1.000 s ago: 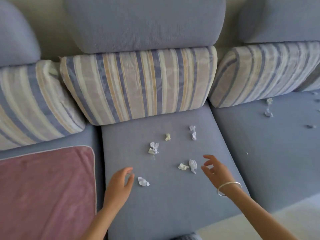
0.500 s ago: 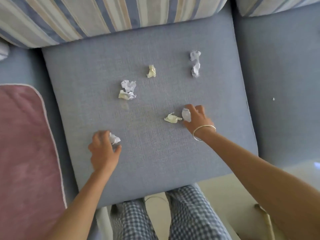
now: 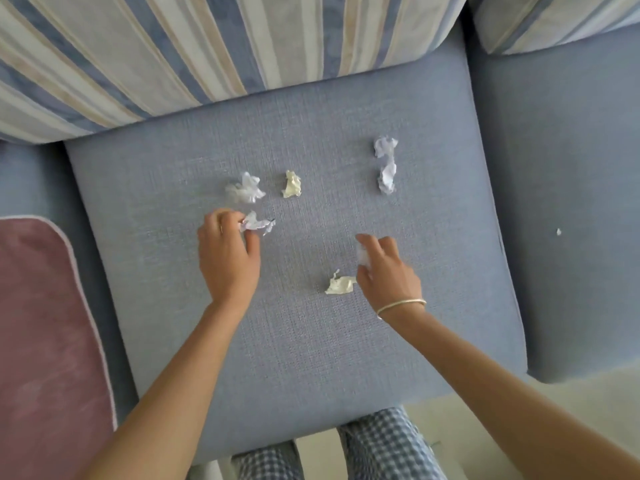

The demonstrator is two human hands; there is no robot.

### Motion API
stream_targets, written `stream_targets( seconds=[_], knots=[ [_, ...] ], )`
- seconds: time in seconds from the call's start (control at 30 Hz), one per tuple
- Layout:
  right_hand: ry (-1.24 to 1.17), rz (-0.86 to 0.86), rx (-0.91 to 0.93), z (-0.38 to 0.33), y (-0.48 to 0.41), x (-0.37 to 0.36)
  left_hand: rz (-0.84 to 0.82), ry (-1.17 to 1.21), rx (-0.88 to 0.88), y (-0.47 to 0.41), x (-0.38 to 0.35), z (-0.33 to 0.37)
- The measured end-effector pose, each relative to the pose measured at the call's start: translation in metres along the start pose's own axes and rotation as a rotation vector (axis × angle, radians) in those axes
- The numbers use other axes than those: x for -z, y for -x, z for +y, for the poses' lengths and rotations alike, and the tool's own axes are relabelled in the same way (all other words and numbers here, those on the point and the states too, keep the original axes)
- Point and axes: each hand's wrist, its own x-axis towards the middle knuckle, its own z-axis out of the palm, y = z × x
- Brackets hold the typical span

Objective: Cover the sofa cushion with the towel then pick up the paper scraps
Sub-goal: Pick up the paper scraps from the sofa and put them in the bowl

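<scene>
The right hand (image 3: 388, 271), fingers curled on a white scrap (image 3: 363, 254), seemingly touches the cream scrap (image 3: 340, 285) lying leftward; the left hand (image 3: 227, 258) pinches another scrap (image 3: 257, 223).

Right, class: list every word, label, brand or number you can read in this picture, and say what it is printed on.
No text here can be read.
The crumpled scrap at the left hand shows dark specks, perhaps print: too small and blurred to read.
The other paper scraps, the striped cushion and the pink towel show no writing.
</scene>
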Motion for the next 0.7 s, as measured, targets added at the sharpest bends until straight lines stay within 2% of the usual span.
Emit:
stream_targets(
  seconds=[0.13, 0.3, 0.4, 0.47, 0.57, 0.7],
  knots=[
    [0.056, -0.164, 0.109, -0.014, 0.006, -0.028, 0.008, -0.121, -0.066, -0.025, -0.017, -0.001],
    [0.184, 0.006, 0.274, -0.012, 0.004, -0.060, -0.106, -0.200, -0.223, -0.055, -0.028, 0.001],
    [0.158, 0.100, 0.323, -0.006, -0.007, -0.065, -0.134, -0.212, -0.251, -0.089, -0.035, 0.004],
    [0.150, 0.141, 0.355, -0.004, -0.012, -0.067, -0.166, -0.263, -0.359, -0.102, -0.040, 0.003],
    [0.144, 0.183, 0.373, -0.002, -0.017, -0.067, -0.199, -0.275, -0.514, -0.097, -0.051, 0.004],
    [0.108, 0.225, 0.405, 0.003, -0.020, -0.071, -0.216, -0.272, -0.621, -0.083, -0.067, 0.011]
  ],
)
